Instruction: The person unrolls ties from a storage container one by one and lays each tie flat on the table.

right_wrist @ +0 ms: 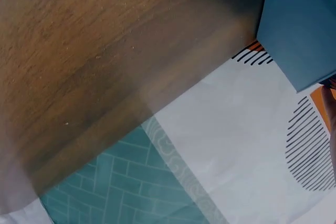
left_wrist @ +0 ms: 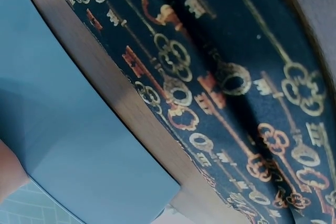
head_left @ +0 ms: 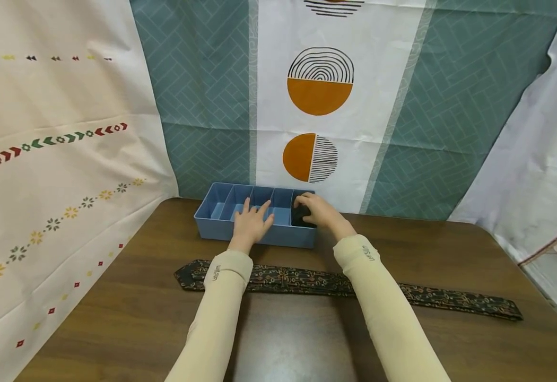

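Note:
A blue box (head_left: pixel 278 236) with several compartments stands at the back of the table. My left hand (head_left: pixel 250 224) lies over its front rim, fingers spread, holding nothing. At the rightmost compartment, my right hand (head_left: pixel 322 211) curls its thumb and fingers about a dark bundle (head_left: pixel 298 216); its kind is unclear. In front of the box a dark necktie (head_left: pixel 288 280) lies lengthwise, partly hidden under both sleeves. Its key print shows closely in the left wrist view, beside the box wall (left_wrist: pixel 79 140). In the right wrist view only the box's end (right_wrist: pixel 299 30) and a bit of finger appear.
The brown wooden table (head_left: pixel 302 339) carries the box and necktie. Behind the box hangs a green and white patterned cloth (head_left: pixel 202 106). A cream printed cloth (head_left: pixel 68 175) borders the left side, and a whitish cloth (head_left: pixel 546 159) the right.

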A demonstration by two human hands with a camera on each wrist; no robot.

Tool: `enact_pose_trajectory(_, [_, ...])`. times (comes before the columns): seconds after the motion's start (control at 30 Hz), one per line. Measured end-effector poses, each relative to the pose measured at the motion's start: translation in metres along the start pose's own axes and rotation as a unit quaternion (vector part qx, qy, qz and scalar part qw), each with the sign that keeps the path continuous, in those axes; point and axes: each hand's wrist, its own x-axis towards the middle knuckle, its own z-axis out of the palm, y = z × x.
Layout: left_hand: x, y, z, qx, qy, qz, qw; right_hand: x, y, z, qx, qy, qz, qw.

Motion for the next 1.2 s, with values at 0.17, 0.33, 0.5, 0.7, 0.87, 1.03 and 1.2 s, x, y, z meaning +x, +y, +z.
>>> enact_pose_trajectory(0.17, [0.002,-0.002,0.0,0.01,0.003,-0.007,0.9999,0.0,0.0,-0.003,-0.002,0.015,-0.017,1.0])
enact_pose_trajectory(0.33, [0.003,0.0,-0.001,0.009,0.007,0.002,0.9999,-0.005,0.0,-0.007,-0.005,0.023,-0.015,1.0])
enact_pose_trajectory(0.5, [0.003,0.0,-0.003,0.005,0.01,-0.002,0.9999,-0.007,-0.001,-0.009,0.001,0.033,-0.024,0.999])
enact_pose_trajectory(0.7, [0.001,0.001,-0.003,0.005,0.005,-0.003,1.0,-0.009,-0.001,-0.008,0.002,0.043,-0.028,0.999])
enact_pose_trajectory(0.87, [0.0,0.001,0.002,0.003,0.0,0.0,1.0,-0.016,-0.001,-0.006,-0.002,0.05,-0.029,0.998])
enact_pose_trajectory(1.03, [0.0,0.001,0.002,-0.004,-0.001,0.0,1.0,-0.019,-0.003,-0.01,0.001,0.063,-0.032,0.998])
enact_pose_trajectory(1.2, [-0.001,0.001,0.001,-0.006,-0.001,-0.002,1.0,-0.023,-0.005,-0.009,-0.01,0.097,-0.039,0.994])
